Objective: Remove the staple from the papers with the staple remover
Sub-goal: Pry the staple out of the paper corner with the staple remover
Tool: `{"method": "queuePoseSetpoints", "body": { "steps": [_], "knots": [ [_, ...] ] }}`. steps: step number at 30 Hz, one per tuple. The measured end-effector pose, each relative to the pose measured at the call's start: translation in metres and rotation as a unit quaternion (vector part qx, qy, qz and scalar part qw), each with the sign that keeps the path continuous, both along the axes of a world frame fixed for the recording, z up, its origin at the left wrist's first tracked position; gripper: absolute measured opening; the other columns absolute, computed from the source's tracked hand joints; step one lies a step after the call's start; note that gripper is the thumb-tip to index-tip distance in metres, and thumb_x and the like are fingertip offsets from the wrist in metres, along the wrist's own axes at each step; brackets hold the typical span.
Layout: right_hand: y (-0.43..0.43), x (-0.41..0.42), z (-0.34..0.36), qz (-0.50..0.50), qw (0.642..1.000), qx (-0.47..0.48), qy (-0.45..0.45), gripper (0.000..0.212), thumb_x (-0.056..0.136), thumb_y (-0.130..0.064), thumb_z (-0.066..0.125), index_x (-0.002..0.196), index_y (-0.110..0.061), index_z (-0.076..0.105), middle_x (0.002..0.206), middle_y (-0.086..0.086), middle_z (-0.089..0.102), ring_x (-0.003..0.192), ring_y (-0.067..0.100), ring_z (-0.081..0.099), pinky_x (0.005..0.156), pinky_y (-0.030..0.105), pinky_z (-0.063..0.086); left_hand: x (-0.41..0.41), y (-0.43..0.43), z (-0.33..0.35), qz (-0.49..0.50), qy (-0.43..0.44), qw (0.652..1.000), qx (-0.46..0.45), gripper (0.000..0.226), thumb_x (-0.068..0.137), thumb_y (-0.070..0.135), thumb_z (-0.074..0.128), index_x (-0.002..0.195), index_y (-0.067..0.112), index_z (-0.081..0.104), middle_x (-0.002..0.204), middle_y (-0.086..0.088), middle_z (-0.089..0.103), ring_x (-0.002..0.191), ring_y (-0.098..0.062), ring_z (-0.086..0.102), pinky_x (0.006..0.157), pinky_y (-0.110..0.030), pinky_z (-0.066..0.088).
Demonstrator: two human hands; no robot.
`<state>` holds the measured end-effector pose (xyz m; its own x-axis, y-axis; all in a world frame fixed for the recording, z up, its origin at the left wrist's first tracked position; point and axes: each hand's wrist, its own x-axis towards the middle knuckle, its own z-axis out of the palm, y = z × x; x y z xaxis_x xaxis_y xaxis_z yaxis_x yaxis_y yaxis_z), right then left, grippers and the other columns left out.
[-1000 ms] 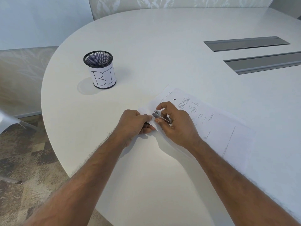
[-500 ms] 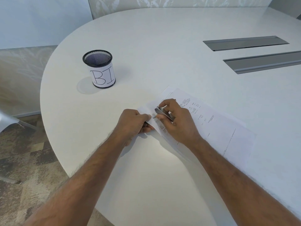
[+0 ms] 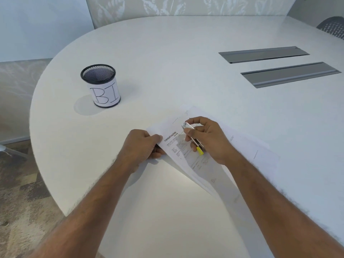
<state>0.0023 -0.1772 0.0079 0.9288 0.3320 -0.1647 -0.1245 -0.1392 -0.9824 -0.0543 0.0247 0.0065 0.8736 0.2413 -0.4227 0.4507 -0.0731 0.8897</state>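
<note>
The worktop [image 3: 186, 62] carries the same things as a second ago. The mesh cup [image 3: 101, 84] marked "BI" stands well apart at 10 o'clock from your hands.

The papers [image 3: 247, 146] are what changed most. They lie from the middle of the worktop out toward 4 o'clock. Their near-left corner, which lay lower a second ago, is now lifted, with a shadow beneath it and printed text turned up to you.

Your left hand [image 3: 141, 146] has stayed put. Its fingers [image 3: 156, 155] and thumb pinch that raised corner at 9 o'clock of the sheets.

Your right hand [image 3: 210, 140] has drawn away from the corner toward 2 o'clock. Its fingers [image 3: 197, 121] are curled round the staple remover [image 3: 192, 135]. The metal head points to 11 o'clock and the yellow end to 5 o'clock. The head hangs above the page and no longer sits against the corner by your left thumb.

That reads as the pull having been made. The staple itself is too small to make out, so you cannot tell whether it sits in the remover's head or remains in the sheets. Check that the corner fans apart freely before you set the tool down.
</note>
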Motion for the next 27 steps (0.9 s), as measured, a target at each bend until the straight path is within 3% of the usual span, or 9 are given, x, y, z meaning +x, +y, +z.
{"method": "queuePoseSetpoints", "body": {
  "steps": [6, 9, 11, 14, 16, 19, 22, 24, 27],
  "knots": [
    [-0.011, -0.021, 0.001, 0.008, 0.999, -0.035, -0.026, 0.031, 0.080, -0.015, 0.079, 0.105, -0.021, 0.062, 0.074, 0.001, 0.069, 0.044, 0.017, 0.059, 0.042, 0.020, 0.038, 0.003, 0.002, 0.000, 0.009, -0.050, 0.990, 0.130, 0.016, 0.087, 0.029, 0.068, 0.086, 0.014, 0.073, 0.058, -0.003, 0.075, 0.047, -0.017, 0.070, 0.045, -0.028, 0.057],
    [-0.019, -0.030, 0.000, -0.020, 0.997, -0.052, -0.056, 0.030, 0.082, -0.009, 0.076, 0.105, -0.022, 0.060, 0.073, -0.005, 0.067, 0.046, 0.018, 0.063, 0.042, 0.025, 0.044, 0.002, 0.009, -0.005, 0.026, -0.057, 0.986, 0.157, 0.022, 0.086, 0.030, 0.070, 0.100, 0.013, 0.069, 0.058, -0.001, 0.075, 0.053, -0.017, 0.073, 0.059, -0.034, 0.062],
    [-0.034, -0.030, 0.003, -0.056, 0.993, -0.057, -0.086, 0.029, 0.082, -0.008, 0.076, 0.102, -0.023, 0.062, 0.074, -0.004, 0.068, 0.047, 0.019, 0.065, 0.042, 0.029, 0.046, 0.001, 0.014, -0.007, 0.039, -0.068, 0.979, 0.186, 0.024, 0.085, 0.031, 0.072, 0.101, 0.014, 0.068, 0.058, 0.001, 0.074, 0.056, -0.016, 0.073, 0.069, -0.038, 0.063],
    [-0.060, -0.023, 0.010, -0.109, 0.982, -0.093, -0.124, 0.028, 0.083, -0.010, 0.076, 0.098, -0.031, 0.065, 0.072, 0.000, 0.069, 0.051, 0.017, 0.068, 0.044, 0.030, 0.047, 0.002, 0.020, -0.006, 0.037, -0.071, 0.968, 0.237, 0.023, 0.084, 0.035, 0.072, 0.099, 0.018, 0.068, 0.063, 0.004, 0.073, 0.064, -0.012, 0.071, 0.063, -0.028, 0.053],
    [-0.079, -0.017, 0.011, -0.140, 0.969, -0.142, -0.148, 0.028, 0.085, -0.012, 0.074, 0.097, -0.035, 0.065, 0.072, 0.000, 0.069, 0.051, 0.013, 0.067, 0.045, 0.027, 0.047, 0.001, 0.021, -0.005, 0.028, -0.070, 0.963, 0.258, 0.024, 0.084, 0.036, 0.073, 0.101, 0.018, 0.068, 0.075, 0.003, 0.072, 0.074, -0.017, 0.070, 0.064, -0.028, 0.049],
    [-0.104, -0.006, 0.012, -0.163, 0.947, -0.211, -0.179, 0.026, 0.086, -0.015, 0.072, 0.100, -0.036, 0.068, 0.080, 0.000, 0.070, 0.052, 0.010, 0.066, 0.050, 0.019, 0.047, 0.000, 0.018, -0.004, 0.023, -0.076, 0.953, 0.293, 0.025, 0.084, 0.034, 0.073, 0.103, 0.017, 0.068, 0.083, 0.004, 0.068, 0.081, -0.020, 0.067, 0.069, -0.031, 0.050],
    [-0.120, 0.003, 0.011, -0.171, 0.929, -0.265, -0.194, 0.025, 0.085, -0.016, 0.073, 0.102, -0.034, 0.072, 0.084, -0.008, 0.067, 0.066, 0.016, 0.064, 0.064, 0.024, 0.047, -0.001, 0.016, -0.005, 0.026, -0.089, 0.939, 0.331, 0.028, 0.085, 0.032, 0.072, 0.107, 0.015, 0.070, 0.093, 0.001, 0.068, 0.083, -0.017, 0.059, 0.072, -0.029, 0.043],
    [-0.125, 0.007, 0.008, -0.174, 0.917, -0.302, -0.196, 0.023, 0.085, -0.019, 0.071, 0.101, -0.035, 0.073, 0.081, -0.014, 0.064, 0.070, 0.009, 0.061, 0.068, 0.025, 0.045, -0.002, 0.014, -0.006, 0.024, -0.104, 0.930, 0.352, 0.029, 0.085, 0.030, 0.072, 0.108, 0.013, 0.070, 0.097, -0.002, 0.068, 0.086, -0.016, 0.055, 0.075, -0.028, 0.039],
    [-0.128, 0.009, 0.003, -0.181, 0.895, -0.349, -0.209, 0.023, 0.085, -0.021, 0.070, 0.104, -0.033, 0.073, 0.091, -0.013, 0.067, 0.078, 0.012, 0.061, 0.072, 0.026, 0.046, -0.004, 0.012, -0.008, 0.020, -0.123, 0.924, 0.361, 0.026, 0.085, 0.030, 0.072, 0.106, 0.015, 0.071, 0.094, 0.001, 0.068, 0.085, -0.013, 0.053, 0.075, -0.028, 0.038]
  ]
}}
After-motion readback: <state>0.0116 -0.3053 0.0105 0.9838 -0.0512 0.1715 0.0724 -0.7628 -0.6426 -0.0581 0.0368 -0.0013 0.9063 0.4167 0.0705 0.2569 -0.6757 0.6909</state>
